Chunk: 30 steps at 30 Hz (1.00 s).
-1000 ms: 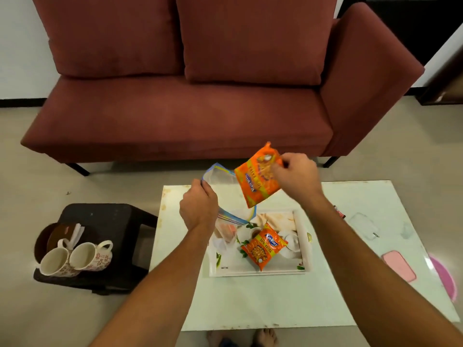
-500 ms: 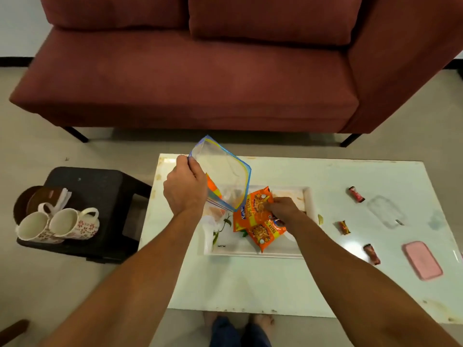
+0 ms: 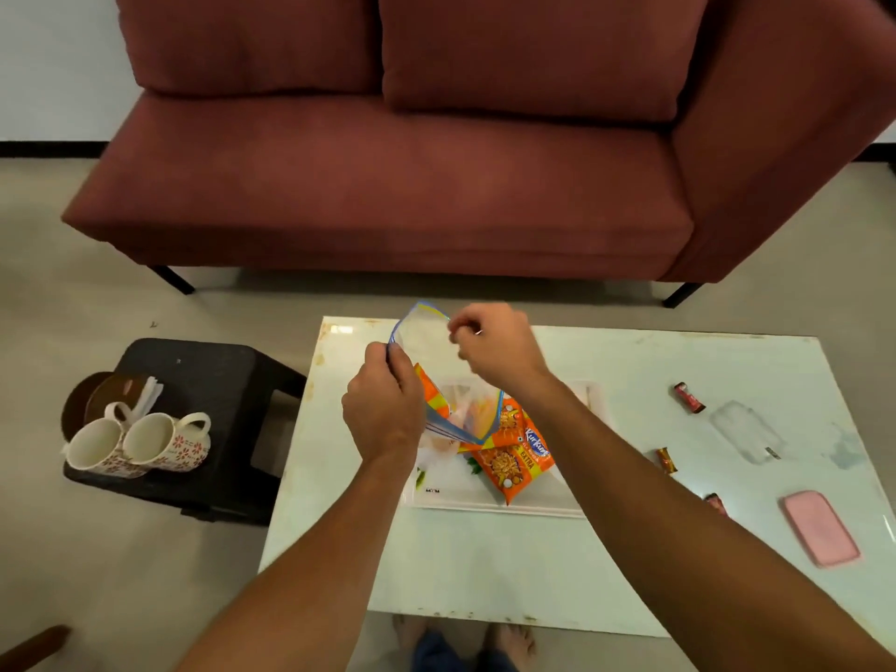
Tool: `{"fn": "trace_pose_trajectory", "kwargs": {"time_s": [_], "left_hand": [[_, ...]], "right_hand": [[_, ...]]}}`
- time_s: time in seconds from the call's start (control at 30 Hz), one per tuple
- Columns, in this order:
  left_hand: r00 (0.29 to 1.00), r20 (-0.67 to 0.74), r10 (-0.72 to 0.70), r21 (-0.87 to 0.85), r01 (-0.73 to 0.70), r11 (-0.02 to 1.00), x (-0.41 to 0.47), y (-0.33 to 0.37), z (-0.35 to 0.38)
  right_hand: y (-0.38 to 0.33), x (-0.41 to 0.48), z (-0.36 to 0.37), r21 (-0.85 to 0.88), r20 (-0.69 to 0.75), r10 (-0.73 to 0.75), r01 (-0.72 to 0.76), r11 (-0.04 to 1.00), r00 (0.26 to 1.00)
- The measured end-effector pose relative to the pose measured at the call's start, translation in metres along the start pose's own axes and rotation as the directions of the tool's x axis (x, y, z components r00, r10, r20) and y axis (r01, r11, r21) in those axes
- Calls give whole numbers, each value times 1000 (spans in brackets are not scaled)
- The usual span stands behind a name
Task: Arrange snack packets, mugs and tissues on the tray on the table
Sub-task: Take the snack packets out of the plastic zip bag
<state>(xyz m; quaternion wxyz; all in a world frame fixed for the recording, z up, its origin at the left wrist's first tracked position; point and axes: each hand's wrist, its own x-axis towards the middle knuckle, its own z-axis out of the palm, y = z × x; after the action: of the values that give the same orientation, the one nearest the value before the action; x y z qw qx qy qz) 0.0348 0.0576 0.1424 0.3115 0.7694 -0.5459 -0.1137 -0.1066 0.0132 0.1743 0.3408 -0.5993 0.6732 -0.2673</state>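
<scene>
My left hand [image 3: 383,409] grips the left edge of a clear zip bag [image 3: 426,341] with a blue rim, held over the white tray [image 3: 485,506]. My right hand [image 3: 499,346] is at the bag's open mouth, fingers pinched on its far rim. An orange snack packet [image 3: 429,395] shows inside the bag by my left thumb. Two orange snack packets [image 3: 514,458] lie overlapping on the tray. Two floral mugs [image 3: 92,443] [image 3: 160,438] and white tissues [image 3: 148,395] sit on a black stool [image 3: 218,371] to the left of the table.
The white table [image 3: 485,565] carries three small wrapped candies [image 3: 688,397], a clear case [image 3: 746,431] and a pink case [image 3: 819,528] on its right half. A maroon sofa [image 3: 388,196] stands behind. My bare feet show under the near edge.
My right hand set the orange packet down on the tray beside the first one, let go, and rose to the bag's mouth. My left hand kept hold of the bag.
</scene>
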Motion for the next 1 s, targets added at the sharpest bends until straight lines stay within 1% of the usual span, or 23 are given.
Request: {"fn": "trace_pose_trajectory", "kwargs": {"time_s": [0.03,0.07,0.1,0.17,0.2,0.23,0.33,0.37,0.43,0.5,0.57,0.67,0.73,0.8,0.9,0.93,0.97,1.0], "left_hand": [[1000,-7,18,-11,-18,1000,-4,3,-3],[999,-10,38,-32,-39,999,-9,7,-7],[998,-14,57,-57,-57,997,-12,11,-11],[997,-31,76,-108,-79,991,-15,19,-18],[997,-33,75,-136,-79,988,-16,23,-20],[997,-33,72,-171,-76,982,-15,27,-23],[997,-35,69,-294,-76,953,-15,34,-26],[996,-28,79,-324,-84,942,-15,35,-26],[995,-6,99,-348,-95,933,-16,34,-25],[996,-3,94,-325,-90,942,-18,30,-22],[999,-10,51,-249,-52,967,-19,26,-20],[999,6,-43,-100,43,994,-14,20,-16],[995,12,-104,-34,104,994,-8,17,-13],[988,19,-156,2,156,988,-1,14,-13],[978,13,-206,33,206,978,9,14,-12],[977,1,-214,42,214,976,12,15,-12],[975,-16,-220,49,220,974,15,16,-11],[974,-37,-223,53,225,973,19,18,-11]], "right_hand": [[-12,7,5,-74,174,84,-72,995,981],[-20,12,11,-171,300,162,-114,979,940],[-25,15,18,-269,375,231,-134,954,898],[-27,15,33,-401,432,336,-155,903,837],[-23,15,40,-431,437,371,-171,886,819],[-18,14,46,-443,424,383,-181,878,821],[-3,12,59,-461,309,309,-143,876,900],[1,12,60,-466,273,292,-139,874,917],[6,11,62,-454,237,299,-167,875,924],[8,9,62,-467,243,310,-169,868,919],[10,6,61,-504,256,282,-122,855,925],[2,-2,57,-540,236,209,-51,840,949],[-11,-9,48,-553,190,126,0,833,974],[-24,-17,29,-510,106,41,19,860,994],[-36,-26,-16,-313,-14,-30,24,950,999],[-37,-26,-33,-199,-44,-28,19,980,999],[-38,-26,-49,-46,-79,-9,6,999,997],[-36,-24,-64,127,-114,27,-12,992,993]]}}
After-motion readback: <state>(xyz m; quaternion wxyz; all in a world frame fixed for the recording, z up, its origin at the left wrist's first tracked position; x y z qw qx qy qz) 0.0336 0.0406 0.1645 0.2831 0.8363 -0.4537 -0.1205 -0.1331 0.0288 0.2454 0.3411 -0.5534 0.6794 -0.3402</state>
